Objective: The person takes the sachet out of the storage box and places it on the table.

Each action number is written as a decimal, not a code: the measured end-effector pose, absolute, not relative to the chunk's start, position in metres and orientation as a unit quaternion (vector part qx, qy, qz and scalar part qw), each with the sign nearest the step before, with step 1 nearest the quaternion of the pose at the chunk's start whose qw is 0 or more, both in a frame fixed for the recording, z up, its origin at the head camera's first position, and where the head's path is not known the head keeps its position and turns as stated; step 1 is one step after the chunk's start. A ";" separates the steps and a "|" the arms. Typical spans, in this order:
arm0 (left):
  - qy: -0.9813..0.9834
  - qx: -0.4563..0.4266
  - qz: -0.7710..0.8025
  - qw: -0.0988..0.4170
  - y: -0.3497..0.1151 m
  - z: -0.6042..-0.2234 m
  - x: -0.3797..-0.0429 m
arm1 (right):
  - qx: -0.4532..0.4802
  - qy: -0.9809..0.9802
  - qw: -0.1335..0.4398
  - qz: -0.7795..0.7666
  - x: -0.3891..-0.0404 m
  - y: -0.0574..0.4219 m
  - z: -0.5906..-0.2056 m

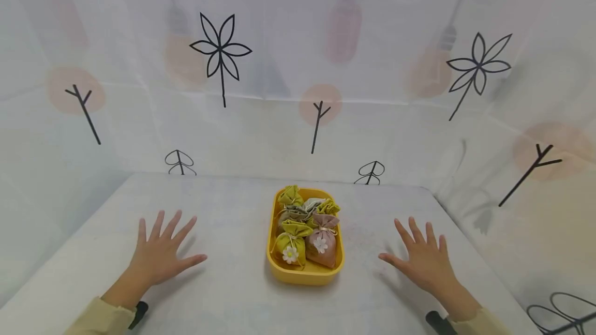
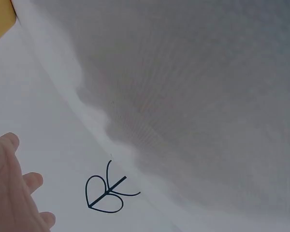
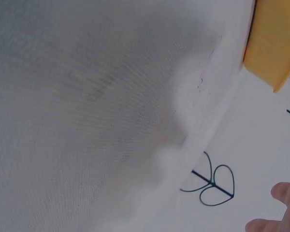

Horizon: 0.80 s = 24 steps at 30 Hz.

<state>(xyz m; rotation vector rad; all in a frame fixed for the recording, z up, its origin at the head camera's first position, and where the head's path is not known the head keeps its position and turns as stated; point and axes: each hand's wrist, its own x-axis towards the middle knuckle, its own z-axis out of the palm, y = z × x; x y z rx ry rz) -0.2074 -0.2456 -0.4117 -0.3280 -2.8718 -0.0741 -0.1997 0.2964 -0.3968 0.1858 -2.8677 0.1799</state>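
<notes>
Between the two hands, a yellow plastic basket (image 1: 304, 277) stands on the white table, filled with several small drawstring pouches. A green pouch (image 1: 288, 246) with a white flower and a pink pouch (image 1: 323, 252) with a white flower lie at the near end. Behind them are more green pouches (image 1: 291, 196) and grey ones (image 1: 294, 214), partly hidden by one another. To the left of the basket, my left hand (image 1: 160, 255) is spread with straight fingers, holding nothing. My right hand (image 1: 425, 260) is likewise spread on the other side, apart from the basket.
A white table (image 1: 223, 283) runs back to a pale curtain (image 1: 265, 66) printed with black line flowers and pink shapes. The curtain also hangs along both sides. A dark band (image 1: 138, 315) circles the left wrist, and another dark strap (image 1: 440, 322) sits at the right.
</notes>
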 end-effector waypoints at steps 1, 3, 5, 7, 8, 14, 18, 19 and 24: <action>-0.985 -0.114 -0.026 0.126 -0.245 -0.412 -0.208 | 0.061 -0.988 0.129 0.063 -0.200 0.296 -0.397; -0.984 -0.117 -0.031 0.129 -0.244 -0.413 -0.208 | 0.055 -0.988 0.129 0.063 -0.200 0.295 -0.398; -0.984 -0.119 -0.036 0.131 -0.242 -0.413 -0.209 | 0.051 -0.988 0.129 0.068 -0.200 0.295 -0.398; -0.983 -0.121 -0.041 0.131 -0.240 -0.412 -0.209 | 0.047 -0.988 0.130 0.072 -0.201 0.294 -0.399; -0.983 -0.122 -0.042 0.130 -0.240 -0.411 -0.209 | 0.047 -0.987 0.131 0.074 -0.201 0.294 -0.399; -0.981 -0.126 -0.047 0.139 -0.236 -0.409 -0.209 | 0.042 -0.987 0.123 0.095 -0.201 0.289 -0.400; -0.980 -0.129 -0.052 0.141 -0.233 -0.411 -0.211 | 0.038 -0.986 0.121 0.104 -0.201 0.286 -0.401; -0.980 -0.131 -0.055 0.141 -0.232 -0.411 -0.211 | 0.039 -0.986 0.124 0.104 -0.201 0.286 -0.401; -0.979 -0.133 -0.064 0.143 -0.229 -0.412 -0.211 | 0.039 -0.983 0.128 0.126 -0.200 0.282 -0.400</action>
